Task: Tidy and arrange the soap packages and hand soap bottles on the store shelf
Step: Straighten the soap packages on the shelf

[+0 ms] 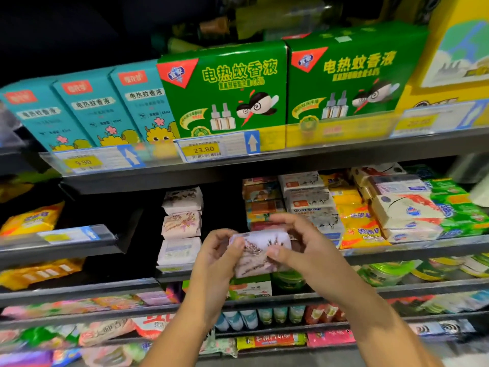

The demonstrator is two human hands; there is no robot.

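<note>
At chest height before the shelf (397,250), green boxes (225,88) and teal boxes (100,109) are filling the upper tier, their cardboard faces flat, glossy and sharp-cornered behind a clear plastic price rail (217,148). Below, goat soap boxes (309,205) are lying stacked beside crinkly yellow packs (354,221), and to their left, across a dark gap, a stack (181,226) of three pale floral bars is sitting near the front edge, each one pillowy, soft-cornered and wrapped in slightly wrinkled film. The soap pack (260,256), of the same floral kind, is hanging in the air just in front of that gap, off the shelf and tilted a little. The left hand (217,258) is gripping its left end and the right hand (304,245) its right end and top, so the fingers (275,251) of both hands are clamping on the wrapper, thumbs pressing the printed face. Judging from this, the pack is heading for the stack or the gap beside it. The film is looking slick, so a loose pinch could be letting the bar slide out and drop onto the lower tiers. The stack is looking uneven and rounded, so a fourth bar set on top off-centre, or a knuckle brushing it, could be tipping the pile forward off the edge.
</note>
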